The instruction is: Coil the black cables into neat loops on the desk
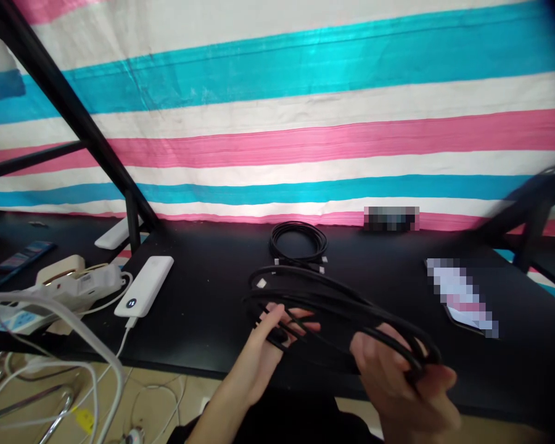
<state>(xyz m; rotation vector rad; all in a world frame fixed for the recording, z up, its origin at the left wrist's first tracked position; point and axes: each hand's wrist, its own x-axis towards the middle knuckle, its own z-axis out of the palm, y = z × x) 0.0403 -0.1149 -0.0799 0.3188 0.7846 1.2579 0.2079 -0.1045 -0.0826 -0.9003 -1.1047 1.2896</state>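
A loosely looped black cable point(346, 299) stretches between my two hands, above the front part of the black table. My left hand point(268, 351) is closed round its left end, the thumb on top and the fingers partly spread behind the strands. Gripping the loops at the right end is my right hand point(402, 376), with several strands running across its fingers. Just beyond lies a second black cable point(300, 243), coiled flat on the table, its light-coloured plugs at the coil's front edge.
To the left, a white power bank point(145, 287) has a cord plugged in, beside a power strip point(86, 283). A phone point(462, 299), partly blurred out, rests at the right. Black frame bars point(106, 148) slant up before a striped sheet point(277, 129). White cables hang over the floor.
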